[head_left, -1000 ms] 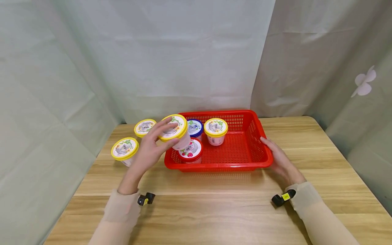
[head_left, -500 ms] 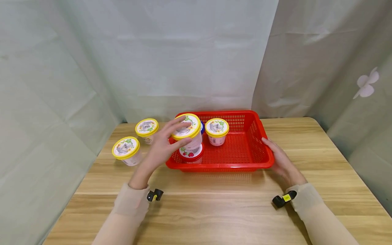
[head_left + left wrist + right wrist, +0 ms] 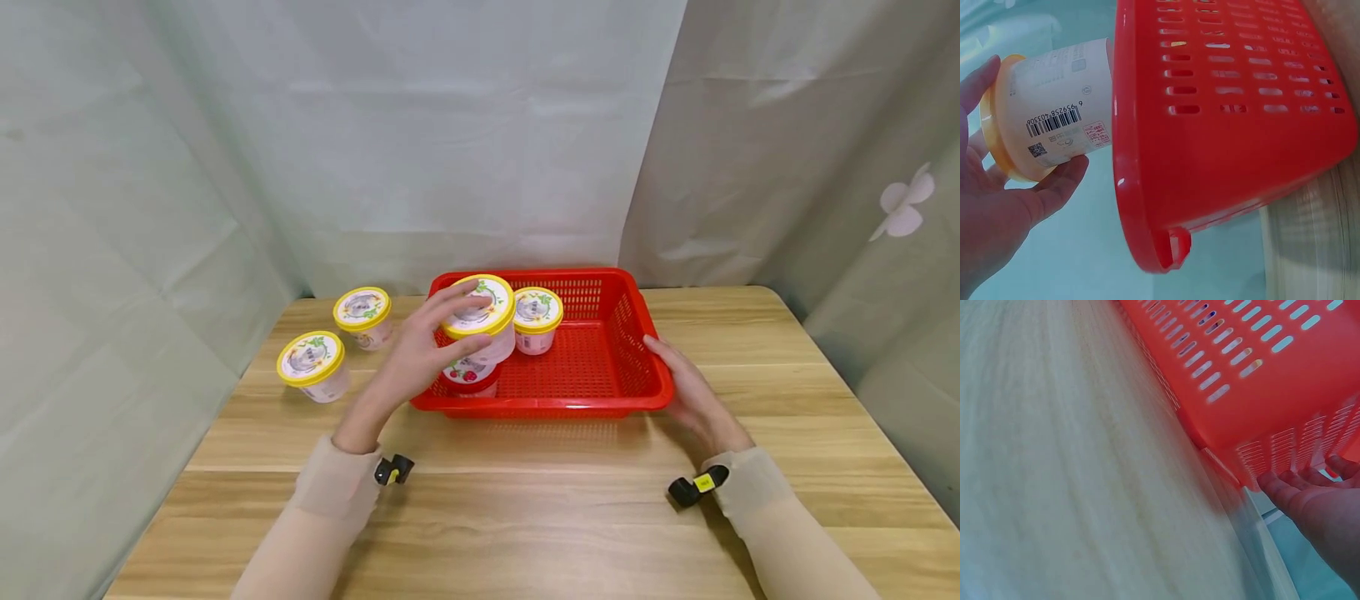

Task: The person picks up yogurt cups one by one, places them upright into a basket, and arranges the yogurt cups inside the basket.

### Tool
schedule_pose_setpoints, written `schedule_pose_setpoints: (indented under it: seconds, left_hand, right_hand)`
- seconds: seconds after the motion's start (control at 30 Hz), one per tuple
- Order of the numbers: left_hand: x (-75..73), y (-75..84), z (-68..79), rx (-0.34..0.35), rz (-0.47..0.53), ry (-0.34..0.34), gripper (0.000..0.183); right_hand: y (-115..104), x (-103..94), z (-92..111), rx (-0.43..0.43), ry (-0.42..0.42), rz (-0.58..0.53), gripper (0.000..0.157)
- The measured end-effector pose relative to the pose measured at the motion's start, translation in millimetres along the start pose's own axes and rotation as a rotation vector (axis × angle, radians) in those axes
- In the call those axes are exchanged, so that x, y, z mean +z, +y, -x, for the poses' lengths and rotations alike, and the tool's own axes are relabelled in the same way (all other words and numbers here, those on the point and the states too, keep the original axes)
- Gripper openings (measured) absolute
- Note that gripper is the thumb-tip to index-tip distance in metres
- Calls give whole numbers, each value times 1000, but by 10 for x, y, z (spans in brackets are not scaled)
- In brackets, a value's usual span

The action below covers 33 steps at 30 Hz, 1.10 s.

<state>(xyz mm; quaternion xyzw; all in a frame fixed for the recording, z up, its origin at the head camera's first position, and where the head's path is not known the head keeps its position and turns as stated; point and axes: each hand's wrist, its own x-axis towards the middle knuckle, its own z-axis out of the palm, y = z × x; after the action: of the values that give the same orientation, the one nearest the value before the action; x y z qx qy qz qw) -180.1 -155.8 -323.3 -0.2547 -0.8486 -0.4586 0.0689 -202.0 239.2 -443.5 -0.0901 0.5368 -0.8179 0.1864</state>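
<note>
My left hand (image 3: 416, 354) grips a white tub with a yellow lid (image 3: 495, 337), thumb and fingers spread around the lid. It is held upright over the left part of the red basket (image 3: 577, 404). In the left wrist view the tub (image 3: 1063, 100) shows a barcode, and its base goes behind the basket's rim. Below it sits a red-lidded tub (image 3: 472, 383), partly covered, and beside it a yellow-lidded tub (image 3: 537, 321), both inside the basket. My right hand (image 3: 693, 400) rests against the basket's right end, with straight fingers (image 3: 1282, 490) on the slotted wall.
Two more yellow-lidded tubs stand on the wooden table (image 3: 525, 517) left of the basket, one in front (image 3: 322, 375) and one behind (image 3: 367, 321). A pale curtain (image 3: 450, 150) hangs close behind the basket.
My left hand has carried its tub rightward, further over the basket, and now hides the blue-lidded tub seen earlier. My right hand stays at the basket's end.
</note>
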Motion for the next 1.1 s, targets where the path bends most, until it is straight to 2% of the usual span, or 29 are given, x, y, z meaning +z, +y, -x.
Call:
schedule_pose_setpoints:
  seconds: [0.53, 0.83, 0.97, 1.1]
  left_hand:
    - [173, 35, -129, -4, 27, -51, 46]
    - [164, 89, -208, -1, 17, -67, 47]
    - [162, 127, -268, -17, 10, -90, 45]
    - [142, 183, -337, 10, -18, -102, 45]
  right_hand:
    - [-23, 15, 2, 11, 19, 38, 44]
    - [-9, 8, 15, 9, 30, 39, 41]
    - [-13, 6, 22, 13, 27, 48, 46]
    - [-20, 5, 25, 21, 27, 58, 50]
